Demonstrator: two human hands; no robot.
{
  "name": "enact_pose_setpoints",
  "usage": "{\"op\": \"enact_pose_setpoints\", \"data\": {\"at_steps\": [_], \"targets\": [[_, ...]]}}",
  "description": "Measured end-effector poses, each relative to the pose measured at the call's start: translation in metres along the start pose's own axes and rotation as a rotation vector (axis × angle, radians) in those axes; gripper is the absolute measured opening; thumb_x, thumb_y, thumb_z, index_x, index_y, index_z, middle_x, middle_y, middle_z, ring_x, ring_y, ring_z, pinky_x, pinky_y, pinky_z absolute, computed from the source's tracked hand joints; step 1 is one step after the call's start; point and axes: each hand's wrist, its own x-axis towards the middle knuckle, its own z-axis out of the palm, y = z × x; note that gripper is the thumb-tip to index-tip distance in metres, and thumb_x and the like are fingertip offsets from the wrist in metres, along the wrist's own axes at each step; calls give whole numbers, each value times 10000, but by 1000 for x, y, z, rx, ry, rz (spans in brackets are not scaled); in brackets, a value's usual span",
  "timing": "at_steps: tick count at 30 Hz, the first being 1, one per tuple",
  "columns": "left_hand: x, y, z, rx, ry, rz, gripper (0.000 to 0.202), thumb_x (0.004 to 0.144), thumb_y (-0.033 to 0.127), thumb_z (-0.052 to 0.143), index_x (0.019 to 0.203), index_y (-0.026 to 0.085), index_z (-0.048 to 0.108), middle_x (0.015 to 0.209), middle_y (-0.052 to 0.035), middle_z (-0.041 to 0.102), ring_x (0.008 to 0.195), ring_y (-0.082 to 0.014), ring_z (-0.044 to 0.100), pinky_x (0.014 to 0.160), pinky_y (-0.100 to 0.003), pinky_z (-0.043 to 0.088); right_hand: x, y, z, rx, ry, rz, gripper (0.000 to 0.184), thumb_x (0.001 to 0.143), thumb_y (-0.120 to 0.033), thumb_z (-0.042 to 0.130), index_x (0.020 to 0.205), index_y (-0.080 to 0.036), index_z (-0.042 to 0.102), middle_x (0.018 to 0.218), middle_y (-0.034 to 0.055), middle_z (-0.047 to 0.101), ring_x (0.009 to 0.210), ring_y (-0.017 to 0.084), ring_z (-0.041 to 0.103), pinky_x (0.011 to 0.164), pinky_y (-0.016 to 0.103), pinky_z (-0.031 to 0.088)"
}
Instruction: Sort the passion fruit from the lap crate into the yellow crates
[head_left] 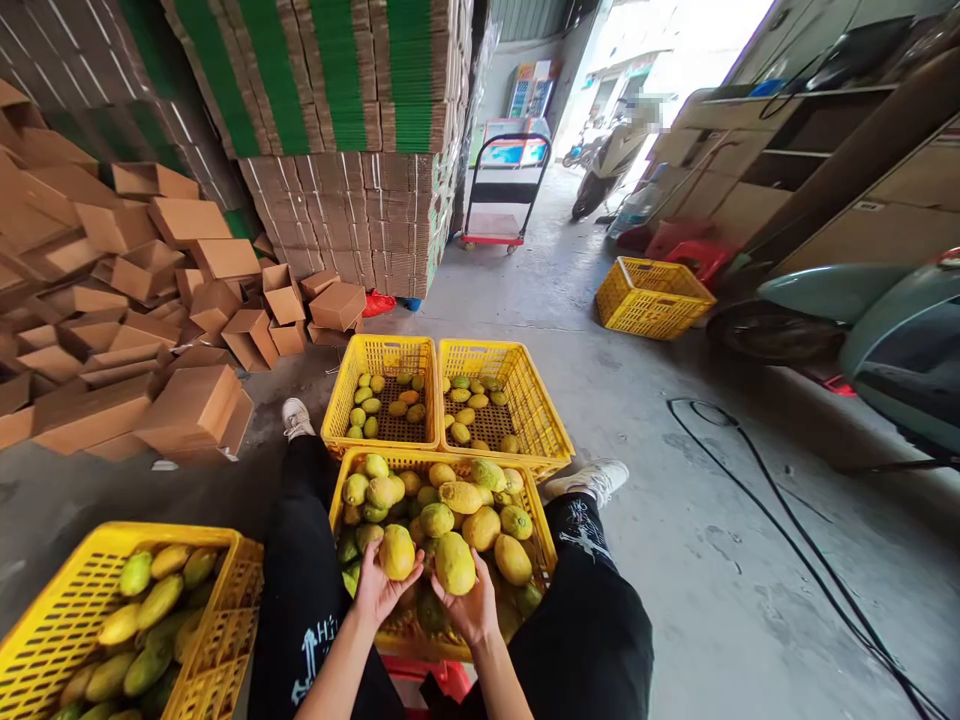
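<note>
My left hand is wrapped round a yellow-green papaya, palm side up. Another papaya, rounder and yellow-green, rests in the grip of my right hand. Both hands are side by side over the near edge of a yellow plastic crate between my legs. That crate is heaped with papayas, some yellow, some greener. Just beyond it stand two more yellow crates, the left one and the right one, each with papayas scattered on the bottom.
At lower left a yellow crate holds longer green-yellow papayas. Loose cardboard boxes pile up on the left, before stacked flat cartons. A yellow crate, black cable and scooter are on the right. A platform trolley stands farther back.
</note>
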Motion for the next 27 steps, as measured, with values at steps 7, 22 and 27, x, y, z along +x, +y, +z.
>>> {"op": "enact_pose_setpoints", "data": {"at_steps": [7, 22, 27], "targets": [[0, -3, 3, 52, 59, -48, 458, 816, 386, 541, 1177, 108, 491, 883, -131, 676, 833, -238, 649, 670, -329, 521, 3, 1, -6, 5, 27, -10, 231, 719, -340, 670, 897, -194, 653, 874, 34, 732, 874, 237, 672, 755, 410, 523], [2, -2, -3, -16, -65, -55, 489, 829, 327, 539, 1271, 137, 452, 1056, -166, 646, 1057, -295, 585, 707, -320, 510, 0, -1, 0, -5, -160, -1, 342, 698, -347, 606, 997, -185, 642, 1108, 111, 671, 1096, 286, 579, 880, 469, 481], [5, 0, -2, -16, -16, -29, 558, 815, 332, 594, 1322, 190, 408, 1037, -125, 657, 1057, -277, 593, 689, -278, 527, 1, 0, -2, 66, -48, -16, 308, 740, -402, 625, 973, -202, 648, 957, 57, 716, 974, 227, 641, 807, 397, 526]]}}
